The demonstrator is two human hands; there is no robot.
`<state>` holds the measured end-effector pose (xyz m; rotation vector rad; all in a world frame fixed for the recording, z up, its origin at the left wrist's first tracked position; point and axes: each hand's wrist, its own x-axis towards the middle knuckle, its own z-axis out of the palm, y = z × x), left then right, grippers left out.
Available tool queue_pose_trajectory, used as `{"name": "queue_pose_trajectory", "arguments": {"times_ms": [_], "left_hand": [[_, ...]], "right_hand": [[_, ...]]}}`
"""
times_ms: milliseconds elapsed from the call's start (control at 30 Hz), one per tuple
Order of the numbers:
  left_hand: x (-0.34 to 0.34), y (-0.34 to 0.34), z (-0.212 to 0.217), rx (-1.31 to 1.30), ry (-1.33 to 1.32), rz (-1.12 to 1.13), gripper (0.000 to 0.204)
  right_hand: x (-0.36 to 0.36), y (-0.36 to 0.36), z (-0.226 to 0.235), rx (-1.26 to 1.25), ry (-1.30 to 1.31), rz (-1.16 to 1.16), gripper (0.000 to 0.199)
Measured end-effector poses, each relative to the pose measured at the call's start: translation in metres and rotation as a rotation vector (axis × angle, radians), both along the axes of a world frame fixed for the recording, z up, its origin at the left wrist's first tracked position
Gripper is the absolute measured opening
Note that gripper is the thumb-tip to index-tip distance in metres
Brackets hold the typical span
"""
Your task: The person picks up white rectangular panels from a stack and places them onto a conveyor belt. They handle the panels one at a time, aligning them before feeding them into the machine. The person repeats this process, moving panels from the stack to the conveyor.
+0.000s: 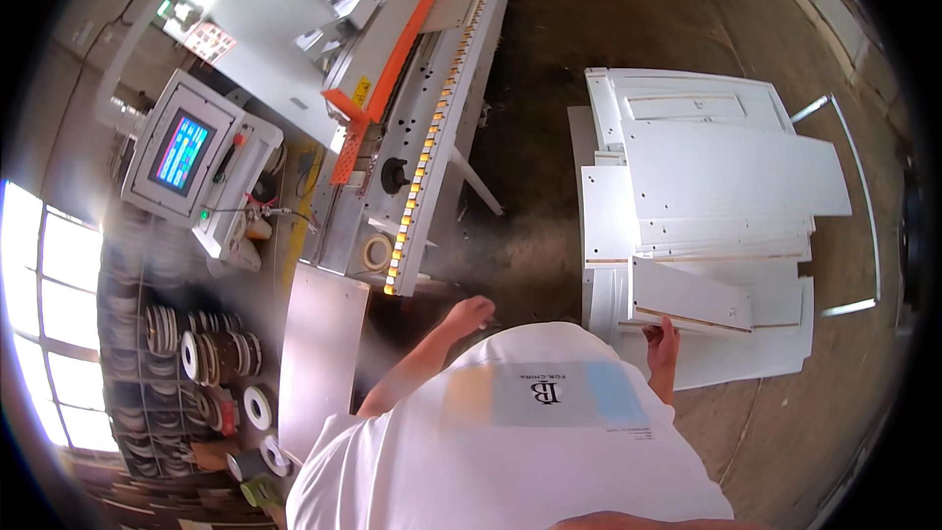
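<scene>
Dark monogram (546, 393) and lettering printed on a white shirt (442, 471), finer print too small to be read, coloured rows displayed illegibly on a control screen (183, 151), yellow label (361, 91) with dark marks stuck by an orange guard (417, 20), red-patterned sheet (210, 42) posted on a pale cabinet (270, 69).

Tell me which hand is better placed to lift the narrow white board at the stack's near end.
The right hand, I'd judge: it is at the near edge of that board, while the left hand is apart from the stack, nearer the machine.
</scene>
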<state>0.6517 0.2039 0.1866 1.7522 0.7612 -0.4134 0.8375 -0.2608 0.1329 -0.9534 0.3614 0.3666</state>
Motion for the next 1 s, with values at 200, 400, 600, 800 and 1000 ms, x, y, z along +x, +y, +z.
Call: {"name": "queue_pose_trajectory", "arguments": {"times_ms": [200,400,600,800,1000], "left_hand": [[0.079,-0.038,0.106,-0.571,-0.226,-0.053,0.059],[0.085,-0.036,0.124,-0.978,-0.472,0.126,0.059],[0.007,0.004,0.126,-1.078,-0.574,0.537,0.048],[-0.123,0.058,0.063,-0.893,-0.638,0.973,0.048],[-0.206,0.088,0.043,-0.750,-0.765,1.221,0.047]], "right_hand": [[0.006,0.076,0.064,-0.141,-0.199,0.288,0.031],[0.014,0.188,0.135,-0.206,-0.469,0.673,0.047],[0.028,0.277,0.141,-0.378,-0.614,1.314,0.040],[0.004,0.320,0.131,-0.564,-0.596,1.369,0.041],[-0.014,0.332,0.093,-0.665,-0.478,1.404,0.034]]}}
